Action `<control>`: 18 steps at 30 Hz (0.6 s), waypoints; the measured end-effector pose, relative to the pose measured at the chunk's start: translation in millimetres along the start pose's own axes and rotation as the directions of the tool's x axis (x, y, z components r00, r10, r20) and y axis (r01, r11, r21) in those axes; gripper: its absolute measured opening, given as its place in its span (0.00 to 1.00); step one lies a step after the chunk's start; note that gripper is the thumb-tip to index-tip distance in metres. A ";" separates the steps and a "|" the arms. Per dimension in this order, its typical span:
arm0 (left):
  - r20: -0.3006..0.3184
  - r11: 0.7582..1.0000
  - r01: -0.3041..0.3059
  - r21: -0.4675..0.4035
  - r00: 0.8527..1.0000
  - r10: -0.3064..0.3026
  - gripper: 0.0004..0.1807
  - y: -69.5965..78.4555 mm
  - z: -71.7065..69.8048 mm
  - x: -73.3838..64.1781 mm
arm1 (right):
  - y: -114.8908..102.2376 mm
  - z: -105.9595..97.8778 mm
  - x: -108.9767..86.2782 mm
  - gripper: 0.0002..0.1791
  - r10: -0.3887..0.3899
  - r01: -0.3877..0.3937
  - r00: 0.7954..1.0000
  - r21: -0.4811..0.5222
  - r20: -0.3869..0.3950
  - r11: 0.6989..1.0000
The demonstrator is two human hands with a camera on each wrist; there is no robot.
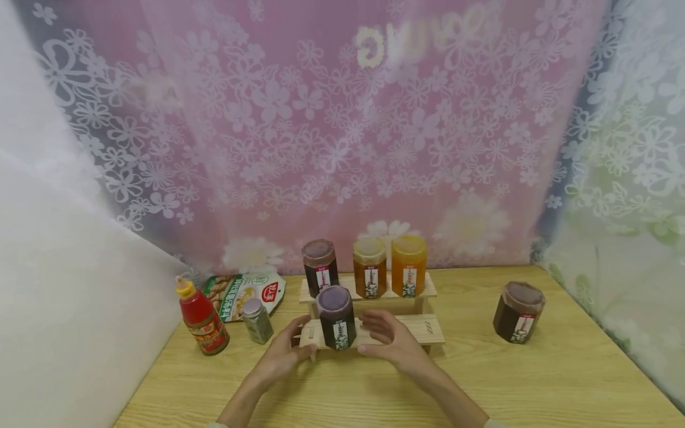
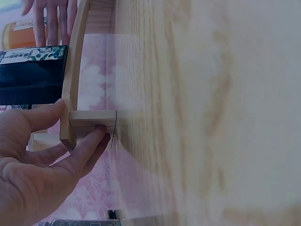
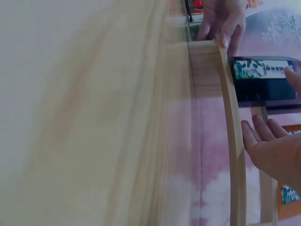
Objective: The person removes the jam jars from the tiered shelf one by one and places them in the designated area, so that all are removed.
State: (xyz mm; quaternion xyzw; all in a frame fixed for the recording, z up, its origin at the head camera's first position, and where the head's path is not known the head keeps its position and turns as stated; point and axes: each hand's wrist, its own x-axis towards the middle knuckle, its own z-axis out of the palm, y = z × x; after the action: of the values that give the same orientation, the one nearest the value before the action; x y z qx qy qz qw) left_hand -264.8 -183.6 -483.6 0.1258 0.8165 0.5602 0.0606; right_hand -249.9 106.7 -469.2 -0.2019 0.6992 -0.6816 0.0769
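While the left hand [image 1: 283,351] grips the wooden stand [image 1: 420,324] at its left end — thumb on the board, fingers at the leg below — the right hand [image 1: 395,346] is relaxed with fingers apart, holding nothing, at four o'clock from the purple-lidded jar [image 1: 337,324] on the lower step. Its white label [image 1: 341,334] has characters too small to read. At nine to ten o'clock on the counter [image 1: 342,392], a pouch's red oval [image 1: 270,292] appears to read 好人家. A pale "G" [image 1: 370,47] marks the pink curtain [image 1: 321,148] toward twelve.
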 end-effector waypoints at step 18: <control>0.001 1.000 0.003 0.015 1.000 -0.003 0.38 0.3 0.0 -1.1 | 2.0 55.4 33.7 0.45 -0.012 -0.013 0.979 -0.122 -0.204 0.992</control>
State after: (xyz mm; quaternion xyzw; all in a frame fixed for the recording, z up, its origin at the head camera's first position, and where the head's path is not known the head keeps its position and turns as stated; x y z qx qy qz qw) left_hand -263.6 -183.8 -483.3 0.1252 0.8207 0.5540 0.0612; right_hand -259.6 42.6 -468.7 -0.1349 0.7439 -0.6545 -0.0075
